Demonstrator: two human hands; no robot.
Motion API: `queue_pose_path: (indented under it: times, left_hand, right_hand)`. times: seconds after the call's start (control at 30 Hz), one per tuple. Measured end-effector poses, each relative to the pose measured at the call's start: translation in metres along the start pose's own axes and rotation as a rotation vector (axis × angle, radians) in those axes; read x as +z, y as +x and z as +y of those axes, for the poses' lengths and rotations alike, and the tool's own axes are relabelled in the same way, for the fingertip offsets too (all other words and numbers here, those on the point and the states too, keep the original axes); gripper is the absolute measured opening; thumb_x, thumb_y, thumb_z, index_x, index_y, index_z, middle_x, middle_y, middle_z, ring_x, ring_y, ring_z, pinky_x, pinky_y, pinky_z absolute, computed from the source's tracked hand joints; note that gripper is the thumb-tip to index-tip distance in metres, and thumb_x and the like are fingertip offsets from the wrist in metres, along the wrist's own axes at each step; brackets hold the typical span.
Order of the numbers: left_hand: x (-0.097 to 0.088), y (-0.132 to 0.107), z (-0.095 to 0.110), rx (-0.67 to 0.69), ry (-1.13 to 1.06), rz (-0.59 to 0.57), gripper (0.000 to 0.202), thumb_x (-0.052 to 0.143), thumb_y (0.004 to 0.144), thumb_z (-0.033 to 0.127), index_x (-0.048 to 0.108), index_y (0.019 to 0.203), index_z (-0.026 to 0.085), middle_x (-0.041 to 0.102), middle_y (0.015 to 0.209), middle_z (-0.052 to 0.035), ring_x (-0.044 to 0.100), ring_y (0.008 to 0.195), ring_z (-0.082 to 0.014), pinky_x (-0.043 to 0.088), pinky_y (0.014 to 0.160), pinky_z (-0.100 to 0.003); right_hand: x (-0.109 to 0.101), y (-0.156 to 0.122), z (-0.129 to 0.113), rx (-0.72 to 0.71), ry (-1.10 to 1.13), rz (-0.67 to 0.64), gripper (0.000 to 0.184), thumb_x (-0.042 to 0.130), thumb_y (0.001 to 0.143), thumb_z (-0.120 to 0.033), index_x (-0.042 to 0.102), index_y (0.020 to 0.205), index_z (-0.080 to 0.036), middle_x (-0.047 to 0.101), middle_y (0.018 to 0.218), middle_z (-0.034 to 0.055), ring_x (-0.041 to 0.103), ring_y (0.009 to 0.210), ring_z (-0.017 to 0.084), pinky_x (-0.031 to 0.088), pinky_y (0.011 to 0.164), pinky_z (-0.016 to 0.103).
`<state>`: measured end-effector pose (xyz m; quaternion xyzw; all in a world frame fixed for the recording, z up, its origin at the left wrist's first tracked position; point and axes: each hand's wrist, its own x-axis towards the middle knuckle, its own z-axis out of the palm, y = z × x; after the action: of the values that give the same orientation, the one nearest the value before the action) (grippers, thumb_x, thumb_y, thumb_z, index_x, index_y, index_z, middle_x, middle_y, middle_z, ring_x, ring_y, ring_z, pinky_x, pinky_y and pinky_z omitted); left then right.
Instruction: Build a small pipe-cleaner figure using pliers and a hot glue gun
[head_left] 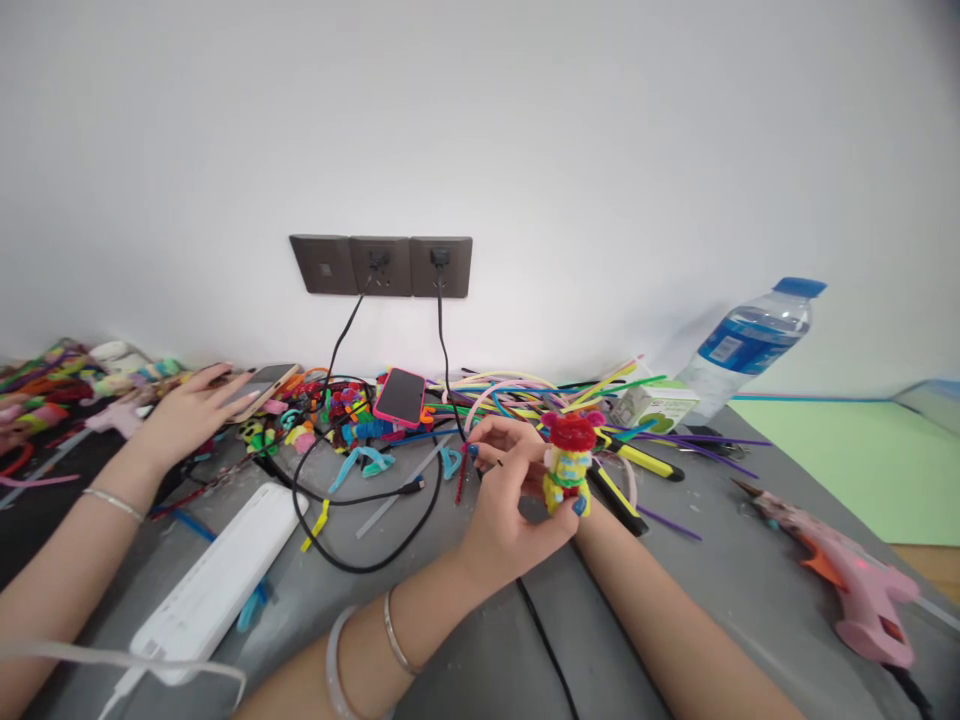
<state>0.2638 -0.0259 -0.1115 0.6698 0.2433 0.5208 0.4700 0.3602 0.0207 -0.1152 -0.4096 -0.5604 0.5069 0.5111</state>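
My left hand [510, 505], with two bracelets on its wrist, grips a small pipe-cleaner figure [570, 465] between thumb and fingers. The figure is upright, with a fuzzy red top, a yellow body and bits of blue, green and red. My right arm crosses behind it from the lower right. Behind my left hand, my right hand [495, 436] is partly hidden, its fingers curled and closed. A short red pipe-cleaner piece [460, 474] is right by its fingertips; whether they hold it I cannot tell.
A co-worker's hand [187, 405] rests on a phone [262, 385] at left. A pink-cased phone [401, 396], pipe cleaners [517, 385] and yellow-black pliers [619, 497] lie around. A white power strip [217, 580], black cable [360, 570], pink glue gun [847, 570] and tilted bottle [750, 340] surround the hands.
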Motion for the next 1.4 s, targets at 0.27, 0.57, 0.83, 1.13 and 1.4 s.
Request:
queue_pose_path:
  times: [0.27,0.57,0.83,1.13,1.4]
  left_hand:
    - [0.001,-0.003,-0.002,0.016,0.057,-0.008,0.036,0.065,0.077,0.017,0.057,0.112,0.020,0.068,0.097,-0.0052,0.069,0.086,-0.0191,0.058,0.075,-0.028]
    - [0.001,-0.002,-0.001,0.025,0.046,-0.005,0.036,0.065,0.076,0.015,0.056,0.111,0.019,0.068,0.093,-0.0057,0.068,0.085,-0.0196,0.057,0.073,-0.028]
    - [-0.001,0.008,-0.003,-0.169,-0.239,0.089,0.031,0.063,0.085,0.027,0.054,0.113,0.020,0.063,0.104,-0.0069,0.063,0.096,-0.0175,0.055,0.081,-0.028]
    - [-0.004,0.017,-0.014,-0.352,-0.377,0.075,0.043,0.074,0.076,0.047,0.056,0.104,0.019,0.065,0.098,-0.0060,0.066,0.083,-0.0173,0.054,0.061,-0.024]
    - [-0.012,0.023,-0.022,-0.255,-0.254,0.222,0.036,0.074,0.078,0.035,0.057,0.107,0.022,0.066,0.107,-0.0049,0.064,0.106,-0.0211,0.052,0.092,-0.031]
  right_hand:
    - [0.009,-0.014,-0.024,0.115,-0.007,-0.100,0.026,0.072,0.076,-0.046,0.062,0.086,-0.024,0.065,0.085,0.0038,0.063,0.072,0.018,0.055,0.067,0.031]
    - [0.009,-0.016,-0.034,0.069,0.067,-0.098,0.033,0.065,0.081,-0.048,0.068,0.103,-0.023,0.069,0.116,0.0102,0.063,0.114,0.028,0.050,0.100,0.040]
    - [-0.046,0.009,-0.027,0.120,0.241,0.272,0.027,0.070,0.072,-0.037,0.063,0.092,-0.021,0.066,0.083,0.0021,0.063,0.075,0.016,0.052,0.069,0.027]
    - [-0.122,0.000,-0.056,-0.125,0.229,0.605,0.020,0.065,0.069,-0.039,0.051,0.076,-0.026,0.041,0.064,-0.0043,0.041,0.053,0.011,0.043,0.050,0.023]
    - [-0.150,-0.014,-0.059,-0.105,-0.115,0.780,0.017,0.061,0.071,-0.038,0.056,0.077,-0.024,0.057,0.072,-0.0012,0.053,0.060,0.012,0.042,0.055,0.024]
